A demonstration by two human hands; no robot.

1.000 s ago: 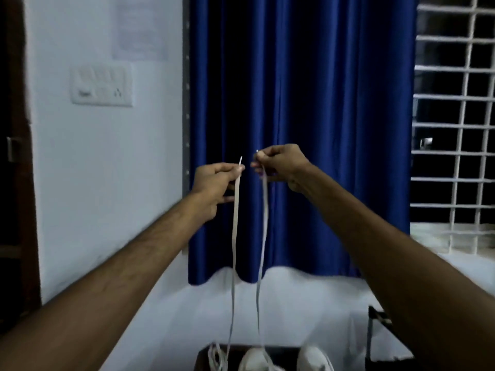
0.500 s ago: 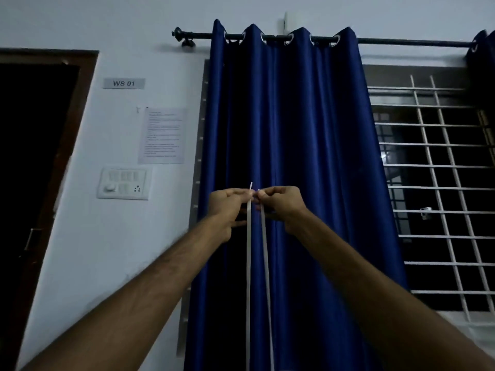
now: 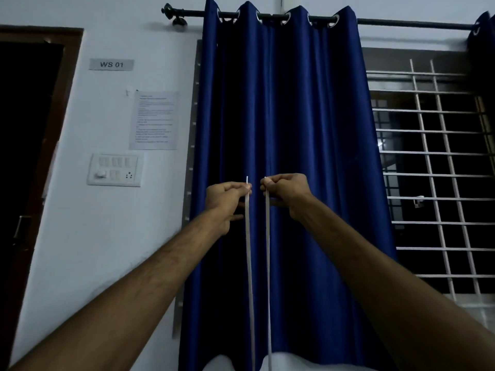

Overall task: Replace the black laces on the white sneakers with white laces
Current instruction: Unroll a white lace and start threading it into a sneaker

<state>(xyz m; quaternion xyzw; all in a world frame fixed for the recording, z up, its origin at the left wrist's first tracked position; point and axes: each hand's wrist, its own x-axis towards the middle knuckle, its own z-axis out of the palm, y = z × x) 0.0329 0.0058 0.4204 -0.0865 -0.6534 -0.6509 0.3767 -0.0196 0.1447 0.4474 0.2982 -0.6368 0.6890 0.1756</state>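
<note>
Against the blue curtain (image 3: pixel 294 116), my left hand (image 3: pixel 227 195) and right hand (image 3: pixel 286 191) now sit higher than a second ago. Each pinches one tip of the white lace (image 3: pixel 249 263), whose strands hang straight down. The sneakers have dropped out of view. I judge the ends evened for further threading.

Both arms reach up in front of the blue curtain (image 3: pixel 316 124). The left hand (image 3: pixel 226 198) and right hand (image 3: pixel 288 192) each pinch one end of a white lace (image 3: pixel 248 263), whose two strands hang straight down, side by side but apart. Left of the curtain are a switch panel (image 3: pixel 113 170) and a paper notice (image 3: pixel 154 120); right of it is a window grille (image 3: pixel 442 188).
</note>
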